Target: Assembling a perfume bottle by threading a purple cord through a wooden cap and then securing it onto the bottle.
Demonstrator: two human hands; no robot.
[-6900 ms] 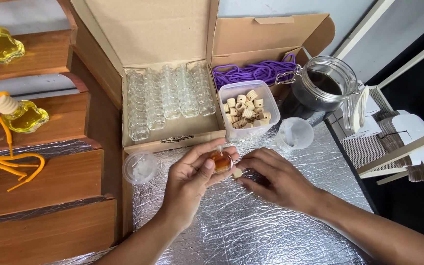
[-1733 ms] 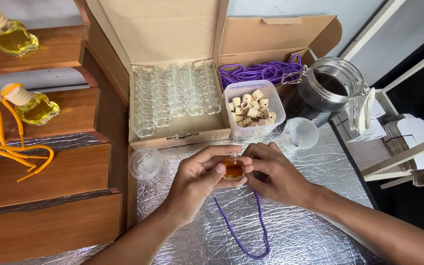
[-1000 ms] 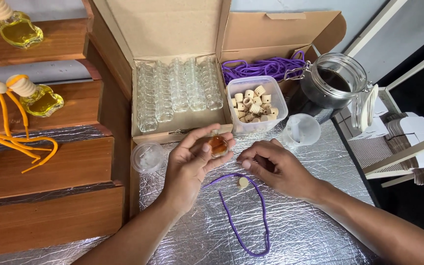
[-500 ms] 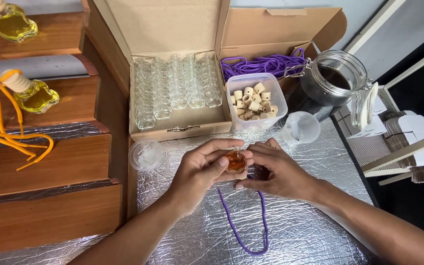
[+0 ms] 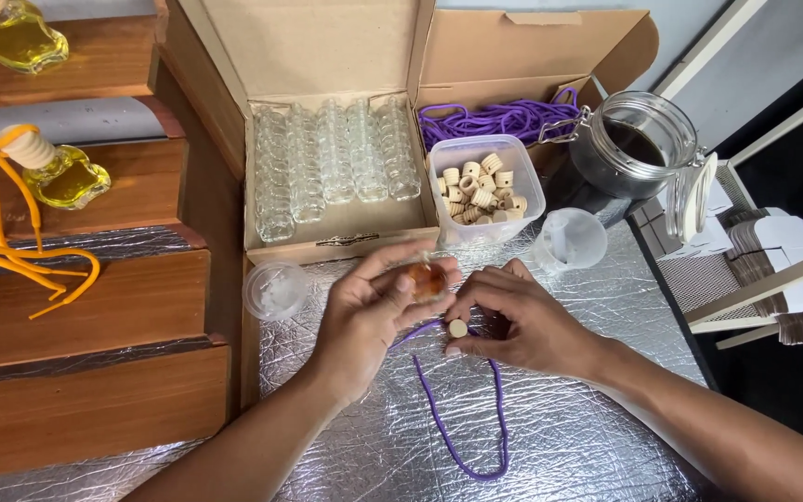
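My left hand (image 5: pixel 371 314) holds a small glass bottle (image 5: pixel 427 278) of amber liquid between thumb and fingertips, above the silver foil mat (image 5: pixel 587 437). My right hand (image 5: pixel 522 321) is just beside it and pinches a small round wooden cap (image 5: pixel 458 328) threaded on a purple cord (image 5: pixel 462 437). The cord hangs down from the cap in a long loop lying on the foil. The two hands almost touch.
An open cardboard box (image 5: pixel 327 56) holds rows of empty glass bottles (image 5: pixel 332 167), a tub of wooden caps (image 5: pixel 482 186) and purple cords (image 5: pixel 504 119). A glass jar (image 5: pixel 634 153), two clear plastic cups (image 5: pixel 569 240), and wooden steps (image 5: pixel 76 307) with finished yellow bottles (image 5: pixel 67 177) surround the mat.
The right hand has drawn the wooden cap down off the bottle, so the cap now sits below it on the cord. The left hand keeps the bottle raised.
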